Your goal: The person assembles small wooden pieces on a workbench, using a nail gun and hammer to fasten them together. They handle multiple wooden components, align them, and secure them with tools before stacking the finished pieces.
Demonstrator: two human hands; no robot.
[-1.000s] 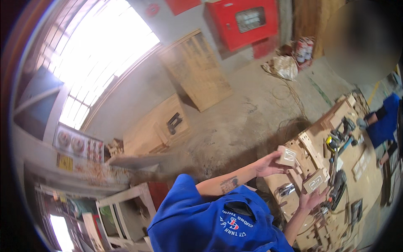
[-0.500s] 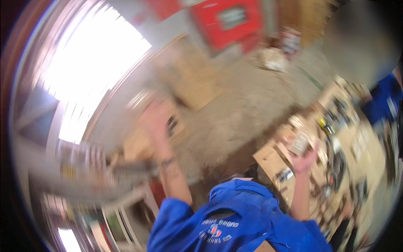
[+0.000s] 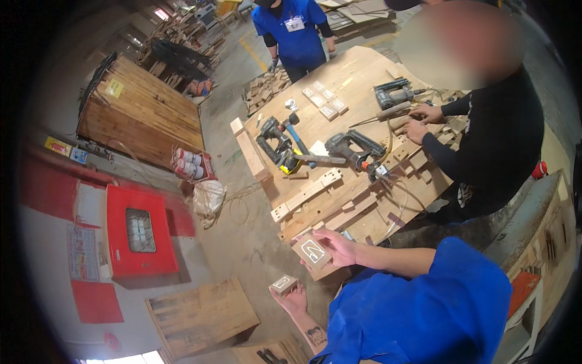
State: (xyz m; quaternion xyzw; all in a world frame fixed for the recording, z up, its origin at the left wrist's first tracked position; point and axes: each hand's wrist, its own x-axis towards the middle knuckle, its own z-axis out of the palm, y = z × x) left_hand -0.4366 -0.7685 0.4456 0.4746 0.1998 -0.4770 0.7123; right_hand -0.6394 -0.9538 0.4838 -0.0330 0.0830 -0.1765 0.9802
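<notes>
Marked wooden blocks (image 3: 311,251) in both hands

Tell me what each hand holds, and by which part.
One hand grips a stamped wooden block by its edges. The other hand carries a smaller block resting on its fingers. Which hand is left cannot be told.

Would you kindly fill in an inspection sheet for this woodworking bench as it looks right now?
Surface: plywood workbench, crowded.
Job's things: left hand holds small wooden block; right hand holds larger routed block.
Clutter: nail guns, mallet, finished blocks, wooden slats.
Hands: both shut on blocks.
Cables: hoses trail over the bench edge.
Surroundings: two co-workers, red cabinet, wooden crate.
</notes>
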